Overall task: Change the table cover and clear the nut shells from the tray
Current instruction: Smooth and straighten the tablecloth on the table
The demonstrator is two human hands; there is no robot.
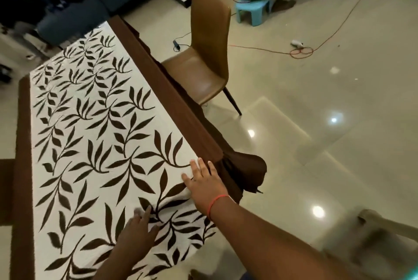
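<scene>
I'm pressing both flat, released hands, right hand (204,185) and left hand (139,232), on the leaf-print cover (97,139); pushing unevenly risks dragging it crooked off the bench corner

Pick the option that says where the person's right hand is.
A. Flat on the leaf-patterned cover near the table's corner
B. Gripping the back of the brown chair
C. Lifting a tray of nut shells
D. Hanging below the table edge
A: the right hand lies open, palm down, on the leaf-patterned cover beside its bunched brown border.
</scene>
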